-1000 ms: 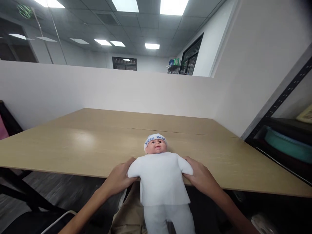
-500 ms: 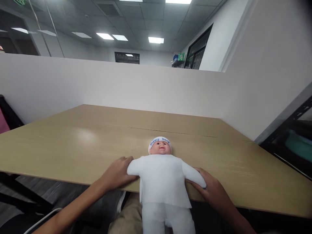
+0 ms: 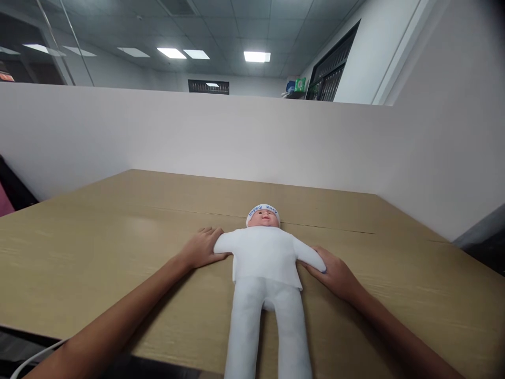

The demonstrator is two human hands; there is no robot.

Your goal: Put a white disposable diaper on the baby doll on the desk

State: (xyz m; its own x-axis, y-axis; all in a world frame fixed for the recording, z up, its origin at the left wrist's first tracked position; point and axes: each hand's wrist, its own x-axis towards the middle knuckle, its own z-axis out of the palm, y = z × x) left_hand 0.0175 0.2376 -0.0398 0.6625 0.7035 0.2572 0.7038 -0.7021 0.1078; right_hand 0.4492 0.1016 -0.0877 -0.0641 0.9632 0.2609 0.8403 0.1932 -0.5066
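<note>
A baby doll [image 3: 266,258] in a white top and white trousers lies face up, its head toward the far side of the table [image 3: 118,221]. Blue lettering runs across its white headband [image 3: 263,208]. My left hand [image 3: 203,246] is closed around the doll's arm on the left, with the thumb on the near side. On the other side, my right hand [image 3: 333,271] grips the doll's other arm near its end. Both arms of the doll are stretched outward. The feet fall outside the bottom of the view.
Behind the table rises a white partition wall [image 3: 221,137], which meets another wall on the right. A white cable [image 3: 37,358] hangs at the lower left, by the table's near edge. Something black and pink [image 3: 11,192] stands at the far left.
The doll has moved farther onto the table, away from me, with both hands still on its arms. Its legs now lie over the tabletop. The view has shifted forward.
</note>
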